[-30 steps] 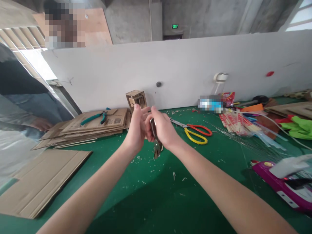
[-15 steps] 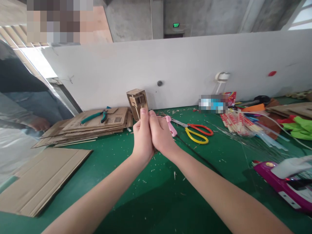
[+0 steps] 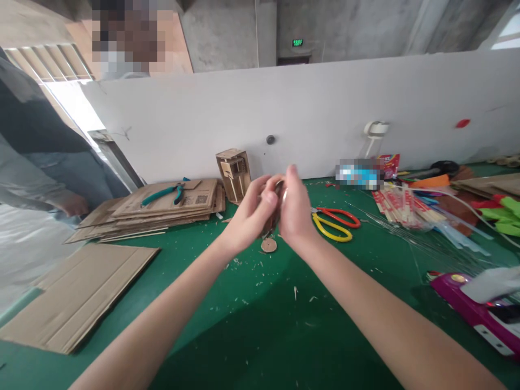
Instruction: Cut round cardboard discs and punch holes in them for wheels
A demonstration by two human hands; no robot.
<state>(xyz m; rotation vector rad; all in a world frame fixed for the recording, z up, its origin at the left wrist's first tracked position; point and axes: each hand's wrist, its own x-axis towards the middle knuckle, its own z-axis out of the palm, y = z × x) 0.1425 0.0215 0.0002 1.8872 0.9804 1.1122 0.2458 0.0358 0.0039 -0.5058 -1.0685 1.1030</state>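
Note:
My left hand [image 3: 254, 214] has its fingers curled round a small brownish object [image 3: 270, 223] that is partly hidden and blurred. Close against its other side is my right hand [image 3: 297, 208], palm inward, its fingers mostly hidden and smeared by motion. Just below them a small round cardboard disc [image 3: 268, 245] lies on the green table [image 3: 244, 336]. Behind my left hand stands a cardboard box [image 3: 234, 176] with sticks inside. Scissors [image 3: 333, 223] with yellow and orange handles lie right of my right hand.
Left are stacked cardboard [image 3: 195, 203] with teal pliers [image 3: 162, 195] and a loose sheet [image 3: 81, 292]. Right are wrapped chopsticks [image 3: 402, 206], thin wires and a magenta power strip [image 3: 475, 309]. A white partition [image 3: 182, 119] stands behind. A person's hand [image 3: 73, 203] is at far left.
My hands, pressed together before, have parted slightly and shifted right, showing the brownish object between them. The cardboard disc now shows below; the pink tool is now hidden. The view has shifted slightly.

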